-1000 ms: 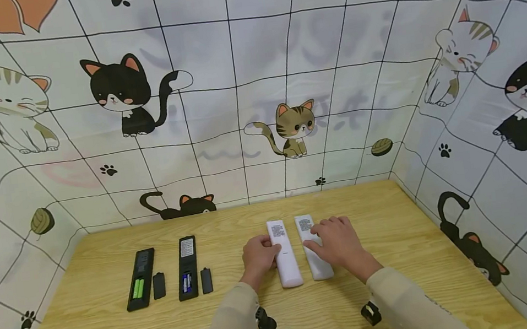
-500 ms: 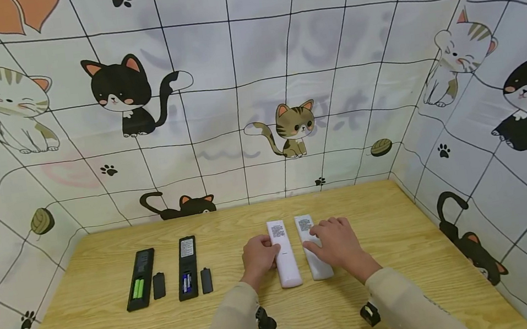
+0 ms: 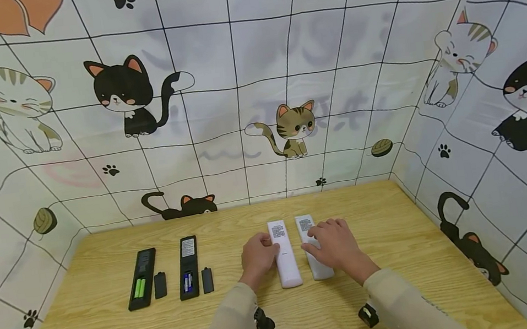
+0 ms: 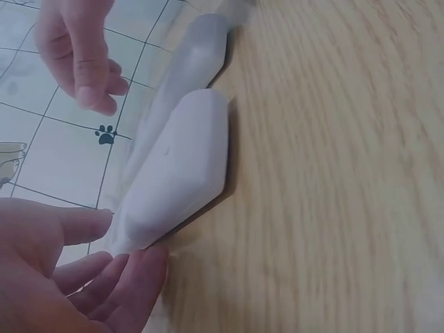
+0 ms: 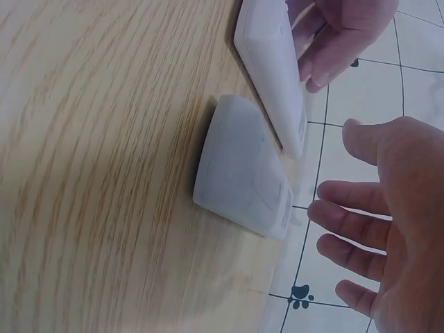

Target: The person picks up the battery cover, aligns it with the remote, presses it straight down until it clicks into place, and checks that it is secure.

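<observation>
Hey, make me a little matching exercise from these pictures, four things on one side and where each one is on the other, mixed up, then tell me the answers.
Things:
1. Green batteries
2. Left hand
3. Blue batteries
4. Right hand

Places, as the head view shows them:
A. Nearest to the right white remote
B. In the right black remote
C. In the left black remote
D. At the left edge of the left white remote

Right pairs: 1-C, 2-D, 3-B, 4-A.
</observation>
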{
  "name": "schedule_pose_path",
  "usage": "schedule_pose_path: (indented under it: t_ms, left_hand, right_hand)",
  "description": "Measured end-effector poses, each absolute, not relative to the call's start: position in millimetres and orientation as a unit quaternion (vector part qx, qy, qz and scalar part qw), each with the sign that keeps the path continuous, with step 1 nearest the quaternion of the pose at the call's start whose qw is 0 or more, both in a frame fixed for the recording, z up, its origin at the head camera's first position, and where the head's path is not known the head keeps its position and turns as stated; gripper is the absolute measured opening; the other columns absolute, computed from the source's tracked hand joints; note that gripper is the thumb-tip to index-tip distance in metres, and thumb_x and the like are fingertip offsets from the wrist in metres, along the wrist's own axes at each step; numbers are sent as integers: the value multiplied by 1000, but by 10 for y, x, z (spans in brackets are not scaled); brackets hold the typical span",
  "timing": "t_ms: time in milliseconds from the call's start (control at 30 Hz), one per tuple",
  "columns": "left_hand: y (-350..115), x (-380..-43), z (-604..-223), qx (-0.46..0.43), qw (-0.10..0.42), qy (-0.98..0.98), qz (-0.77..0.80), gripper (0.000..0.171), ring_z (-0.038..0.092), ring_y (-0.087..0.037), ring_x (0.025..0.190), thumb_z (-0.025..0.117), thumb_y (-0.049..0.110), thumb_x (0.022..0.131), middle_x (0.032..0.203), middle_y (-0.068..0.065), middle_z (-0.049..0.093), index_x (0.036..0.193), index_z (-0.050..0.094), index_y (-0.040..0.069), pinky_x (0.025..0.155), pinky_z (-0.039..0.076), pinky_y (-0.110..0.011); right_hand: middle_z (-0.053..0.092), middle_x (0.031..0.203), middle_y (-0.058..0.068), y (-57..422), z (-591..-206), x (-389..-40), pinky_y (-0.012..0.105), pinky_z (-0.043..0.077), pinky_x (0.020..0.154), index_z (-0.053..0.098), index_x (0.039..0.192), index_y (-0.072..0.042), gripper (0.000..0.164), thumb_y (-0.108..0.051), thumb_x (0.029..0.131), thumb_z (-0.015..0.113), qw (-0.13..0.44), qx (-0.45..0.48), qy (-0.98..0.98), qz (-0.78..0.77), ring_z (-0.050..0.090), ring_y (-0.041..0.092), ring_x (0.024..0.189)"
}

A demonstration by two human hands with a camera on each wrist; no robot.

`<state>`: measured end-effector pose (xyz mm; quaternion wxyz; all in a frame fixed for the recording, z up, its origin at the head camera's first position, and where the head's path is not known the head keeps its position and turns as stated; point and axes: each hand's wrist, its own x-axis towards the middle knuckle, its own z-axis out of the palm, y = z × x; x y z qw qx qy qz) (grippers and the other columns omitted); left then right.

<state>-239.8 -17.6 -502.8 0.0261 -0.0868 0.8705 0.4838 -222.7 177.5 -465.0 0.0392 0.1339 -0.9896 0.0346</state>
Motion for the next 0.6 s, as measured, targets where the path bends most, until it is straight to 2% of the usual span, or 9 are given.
schedule_pose_path:
  t_ms: [200,333,600]
  left_hand:
    - [-306,-2403,-4943,-90,20,880,465,35,64,-20,90,71,27,88,105,-3,70,119,67,12,78,49,-37]
    - [-453,-2396,-4905,-79,11,880,468,37,65,-21,92,70,27,88,107,-5,69,122,66,13,75,50,-37]
    - [-880,-2343,-4841,-68,-8,878,474,36,64,-21,91,67,27,91,110,-6,68,124,64,14,65,48,-29]
  right_hand:
    - [68,117,2,1720,-4671,-2224,52,39,101,69,112,-21,40,-54,92,59,36,135,-990,34,58,28,113]
    - [68,118,2,1642,-4679,-2224,52,38,101,69,112,-21,40,-53,91,60,35,143,-988,42,58,29,113]
    - [68,118,0,1389,-4725,-2229,51,37,103,69,113,-21,40,-54,91,60,27,162,-985,58,56,29,117]
